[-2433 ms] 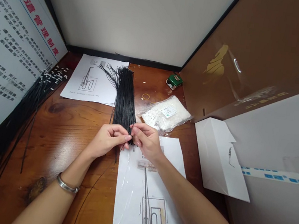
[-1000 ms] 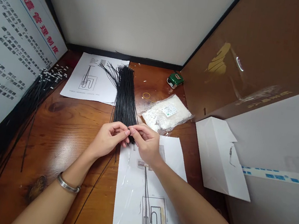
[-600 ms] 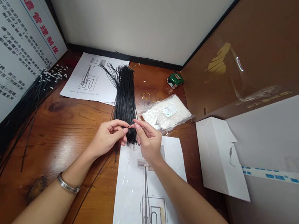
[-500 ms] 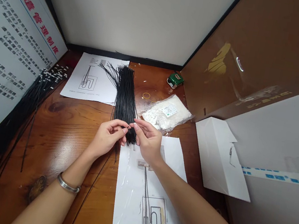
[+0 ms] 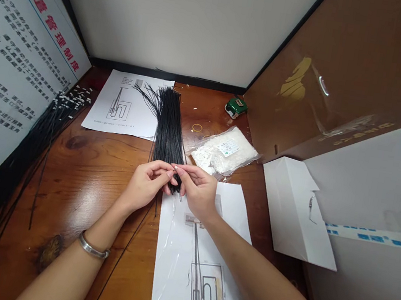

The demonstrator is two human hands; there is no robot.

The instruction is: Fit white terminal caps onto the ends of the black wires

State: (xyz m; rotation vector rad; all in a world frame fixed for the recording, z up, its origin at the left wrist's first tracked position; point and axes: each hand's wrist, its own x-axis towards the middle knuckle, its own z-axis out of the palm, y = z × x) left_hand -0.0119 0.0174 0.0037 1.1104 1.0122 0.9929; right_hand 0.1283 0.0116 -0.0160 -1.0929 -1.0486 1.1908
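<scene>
Just above the near end of a bundle of thin black wires (image 5: 169, 127), my two hands meet fingertip to fingertip. My left hand (image 5: 145, 184) is closed in a pinch on a single black wire (image 5: 123, 252), which trails down toward the table's near side. Between the thumb and forefinger of my right hand (image 5: 198, 190) is a small white connector (image 5: 176, 167), touching or nearly touching the left fingertips. Fingers hide the wire's tip, so whether it sits inside the connector cannot be made out. A clear bag of white connectors (image 5: 228, 152) lies beyond my right hand.
Black wires with white ends (image 5: 58, 112) are heaped at the left, by a printed board (image 5: 4, 63). Drawing sheets lie behind (image 5: 96, 108) and below my hands (image 5: 170, 267). A green tape measure (image 5: 236, 106), rubber band (image 5: 197, 128) and brown box (image 5: 352, 57) stand rightward.
My right fingers have drawn in level with the left ones, the forefinger lowering over the pinch. The white connector now shows between the fingertips.
</scene>
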